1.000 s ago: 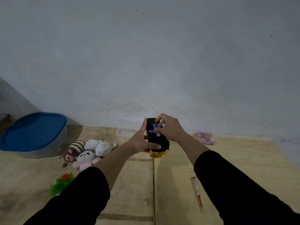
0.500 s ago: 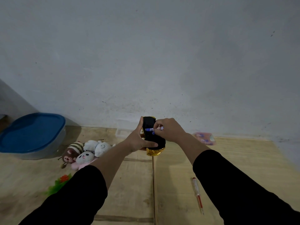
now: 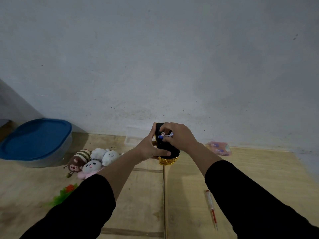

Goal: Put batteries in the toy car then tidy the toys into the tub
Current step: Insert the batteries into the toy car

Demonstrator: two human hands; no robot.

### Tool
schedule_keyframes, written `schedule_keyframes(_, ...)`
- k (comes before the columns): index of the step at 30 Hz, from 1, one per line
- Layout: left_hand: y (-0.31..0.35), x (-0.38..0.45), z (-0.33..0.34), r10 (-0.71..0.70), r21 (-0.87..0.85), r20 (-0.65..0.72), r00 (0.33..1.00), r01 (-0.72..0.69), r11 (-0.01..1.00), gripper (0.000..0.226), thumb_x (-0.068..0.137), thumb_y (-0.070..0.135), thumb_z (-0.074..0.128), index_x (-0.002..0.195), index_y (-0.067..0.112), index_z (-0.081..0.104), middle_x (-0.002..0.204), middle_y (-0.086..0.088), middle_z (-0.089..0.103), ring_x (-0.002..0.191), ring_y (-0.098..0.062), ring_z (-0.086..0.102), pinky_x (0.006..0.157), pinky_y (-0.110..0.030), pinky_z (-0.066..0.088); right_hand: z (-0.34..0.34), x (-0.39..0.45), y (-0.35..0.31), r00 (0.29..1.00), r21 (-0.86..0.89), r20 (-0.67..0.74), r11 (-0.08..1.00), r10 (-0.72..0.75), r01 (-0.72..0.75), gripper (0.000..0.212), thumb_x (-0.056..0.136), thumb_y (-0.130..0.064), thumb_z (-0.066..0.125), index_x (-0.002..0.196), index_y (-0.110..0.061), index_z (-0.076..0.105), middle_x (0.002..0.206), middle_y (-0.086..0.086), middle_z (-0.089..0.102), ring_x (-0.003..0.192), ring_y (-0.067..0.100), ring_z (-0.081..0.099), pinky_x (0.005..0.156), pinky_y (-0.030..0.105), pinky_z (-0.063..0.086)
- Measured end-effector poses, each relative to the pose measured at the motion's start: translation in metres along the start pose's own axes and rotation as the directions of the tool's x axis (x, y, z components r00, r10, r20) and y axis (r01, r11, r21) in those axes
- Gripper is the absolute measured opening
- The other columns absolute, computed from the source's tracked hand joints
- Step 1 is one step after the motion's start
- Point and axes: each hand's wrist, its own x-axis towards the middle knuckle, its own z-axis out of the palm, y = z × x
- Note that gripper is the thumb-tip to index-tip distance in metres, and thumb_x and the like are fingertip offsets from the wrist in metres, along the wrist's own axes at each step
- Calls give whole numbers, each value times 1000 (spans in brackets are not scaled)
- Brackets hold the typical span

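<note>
The left hand [image 3: 148, 149] grips the upturned toy car [image 3: 166, 148] steady while the right hand [image 3: 179, 138] pinches batteries [image 3: 164, 135] into its underside.

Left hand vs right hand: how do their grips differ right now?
The left hand wraps round the toy car from the side, its thumb across the black underside, steadying it. The right hand comes over the top, its fingertips pinching batteries at the car's underside. The left grip is broad, the right a fine pinch. Both are raised above the wooden floor and meet at the car.
</note>
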Motion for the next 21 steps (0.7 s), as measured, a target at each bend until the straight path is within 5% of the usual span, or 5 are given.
schedule_keyframes(10,0,0,2,-15,-7,22,1000,15,1000,129,68,2,83,146,49,-9,120,12,47,109,-7,55,84,-43,57,2,-4,6,995,-88,91,995,-35,43,24,93,-34,54,113,-33,67,115,0,60,103,19,57,87,38,48)
schedule_keyframes(19,2,1,9,17,11,32,999,-17,1000,128,68,1,83,146,49,-6,129,9,45,116,-11,51,80,-42,58,3,0,9,987,29,-22,987,159,-159,48,80,-39,70,126,-31,56,118,4,58,105,22,57,84,32,46)
schedule_keyframes(21,3,2,11,11,8,37,999,-12,1000,126,67,1,83,147,48,-3,127,10,45,115,-11,51,80,-42,58,3,0,9,988,40,-30,988,152,-151,38,80,-35,70,117,-29,61,115,4,58,102,21,57,82,30,45)
